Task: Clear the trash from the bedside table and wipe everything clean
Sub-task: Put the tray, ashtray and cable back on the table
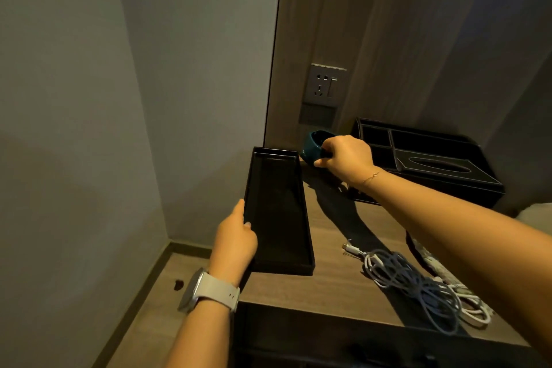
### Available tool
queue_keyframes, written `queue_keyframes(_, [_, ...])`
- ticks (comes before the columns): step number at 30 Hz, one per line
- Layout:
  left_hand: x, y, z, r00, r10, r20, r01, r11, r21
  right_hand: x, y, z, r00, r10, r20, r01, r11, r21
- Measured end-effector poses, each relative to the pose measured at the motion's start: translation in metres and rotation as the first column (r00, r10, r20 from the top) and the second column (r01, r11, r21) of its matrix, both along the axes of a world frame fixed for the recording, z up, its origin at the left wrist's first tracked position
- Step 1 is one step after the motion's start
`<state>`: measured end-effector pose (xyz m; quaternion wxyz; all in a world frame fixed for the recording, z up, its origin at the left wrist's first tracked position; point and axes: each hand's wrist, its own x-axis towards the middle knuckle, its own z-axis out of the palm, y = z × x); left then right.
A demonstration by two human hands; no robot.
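A long black tray lies along the left edge of the wooden bedside table. My left hand grips the tray's left rim, thumb on the inside. At the back of the table my right hand holds a dark teal ashtray by its rim, tilted on its side just beyond the tray's far end. The inside of the tray looks bare.
A black leather organiser with a tissue slot stands at the back right. A tangle of blue and white charging cables lies at the front right. A wall socket sits above the ashtray. Left of the table, the floor has a dark spot.
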<state>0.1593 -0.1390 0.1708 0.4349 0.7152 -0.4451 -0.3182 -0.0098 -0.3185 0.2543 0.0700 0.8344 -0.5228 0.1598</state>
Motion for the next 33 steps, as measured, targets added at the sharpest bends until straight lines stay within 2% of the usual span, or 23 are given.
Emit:
queue_keyframes(3, [0.003,-0.003,0.0,1.0,0.011,-0.003,-0.011,1.0,0.003,0.004,-0.014,-0.015,0.993,-0.052,-0.111,0.054,0.998,0.021])
queue_keyframes(6, [0.001,-0.005,0.002,1.0,0.003,-0.006,-0.003,1.0,0.003,0.007,-0.021,-0.028,0.988,-0.067,-0.142,0.072,0.997,0.033])
queue_keyframes(10, [0.001,-0.011,0.003,1.0,-0.008,0.004,0.008,1.0,0.004,0.005,-0.016,-0.023,0.997,-0.05,-0.061,0.055,0.995,0.082])
queue_keyframes(13, [0.003,-0.012,0.004,1.0,-0.011,0.016,0.011,1.0,0.015,-0.013,0.021,-0.004,0.986,0.048,0.16,-0.064,0.993,0.1])
queue_keyframes(14, [0.003,-0.013,0.004,1.0,-0.014,0.027,0.014,1.0,0.018,-0.023,0.04,0.0,0.976,0.098,0.193,-0.12,0.987,0.111])
queue_keyframes(16, [0.004,-0.014,0.005,0.999,-0.015,0.034,0.015,1.0,0.023,-0.048,0.079,-0.003,0.977,0.17,0.126,-0.189,0.969,0.156])
queue_keyframes(19, [0.002,-0.016,0.007,1.0,-0.003,0.022,0.002,1.0,0.031,-0.085,0.12,-0.024,0.984,0.18,0.011,-0.179,0.965,0.191])
queue_keyframes(23, [0.003,-0.02,0.009,0.999,-0.002,0.04,0.001,0.999,0.035,-0.112,0.144,-0.037,0.989,0.132,0.059,-0.141,0.971,0.192])
queue_keyframes(26, [0.005,-0.022,0.008,0.998,-0.005,0.061,0.001,0.999,0.054,-0.104,0.126,-0.021,0.983,0.141,0.114,-0.15,0.986,0.067])
queue_keyframes(29, [0.004,-0.019,0.011,0.999,0.004,0.042,-0.007,0.998,0.062,-0.063,0.072,0.0,0.989,0.147,0.018,-0.147,0.989,-0.025])
queue_keyframes(31, [0.005,-0.017,0.011,1.0,0.006,0.024,-0.007,0.999,0.051,-0.028,0.03,0.005,0.987,0.111,-0.12,-0.107,0.994,0.038])
queue_keyframes(33, [0.008,-0.017,0.009,1.0,0.0,0.012,0.0,0.999,0.037,-0.005,-0.005,0.002,0.943,0.067,-0.325,-0.033,0.993,0.109])
